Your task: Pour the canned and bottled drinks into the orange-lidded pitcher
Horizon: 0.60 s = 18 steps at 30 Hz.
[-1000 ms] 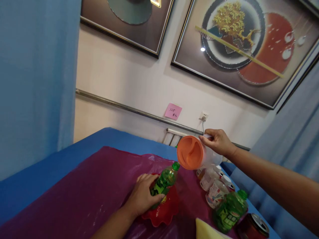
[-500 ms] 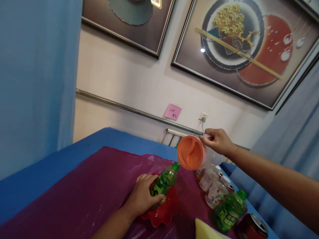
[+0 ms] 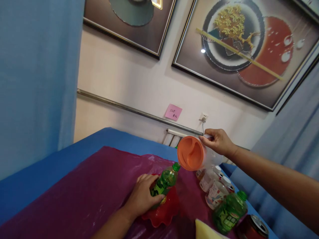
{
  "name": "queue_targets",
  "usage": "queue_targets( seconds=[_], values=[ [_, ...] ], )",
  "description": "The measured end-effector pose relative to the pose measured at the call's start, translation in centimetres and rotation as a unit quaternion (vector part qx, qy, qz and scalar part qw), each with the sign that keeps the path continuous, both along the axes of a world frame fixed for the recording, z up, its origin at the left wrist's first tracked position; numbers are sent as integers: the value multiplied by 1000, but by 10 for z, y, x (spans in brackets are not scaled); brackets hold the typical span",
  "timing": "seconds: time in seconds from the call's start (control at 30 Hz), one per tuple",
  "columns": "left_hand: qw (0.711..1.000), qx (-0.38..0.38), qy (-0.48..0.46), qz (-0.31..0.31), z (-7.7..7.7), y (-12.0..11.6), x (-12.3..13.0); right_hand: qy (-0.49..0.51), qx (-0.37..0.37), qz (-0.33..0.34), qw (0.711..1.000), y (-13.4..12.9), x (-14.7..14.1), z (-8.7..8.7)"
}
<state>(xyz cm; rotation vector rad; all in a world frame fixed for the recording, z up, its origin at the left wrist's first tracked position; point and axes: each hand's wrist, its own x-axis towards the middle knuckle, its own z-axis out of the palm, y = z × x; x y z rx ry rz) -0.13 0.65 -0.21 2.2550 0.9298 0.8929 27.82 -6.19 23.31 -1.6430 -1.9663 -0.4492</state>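
Note:
My left hand (image 3: 143,196) is wrapped round the lower part of a green plastic bottle (image 3: 165,181), which leans over a red scalloped dish (image 3: 165,210). The bottle's mouth points up and to the right, close to the rim of a pitcher. That pitcher has an orange lid (image 3: 190,153) and a clear body; it is tilted, lid facing the camera. My right hand (image 3: 218,141) is closed round its handle, above the row of bottles. Whether liquid runs between pitcher and bottle cannot be made out.
On the right side of the purple sheet (image 3: 99,186) stand several clear bottles (image 3: 216,194), another green bottle (image 3: 230,212) and a dark red can (image 3: 254,227). A yellow item (image 3: 208,230) lies at the bottom edge. A metal rail (image 3: 124,107) crosses the wall behind.

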Motion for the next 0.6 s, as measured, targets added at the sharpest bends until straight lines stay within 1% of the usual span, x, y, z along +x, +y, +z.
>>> queue_targets(
  seconds=[0.6],
  values=[
    [1000,12,-3,-5,-1,0,-1,3,15,2,1000,-3,2,1]
  ],
)
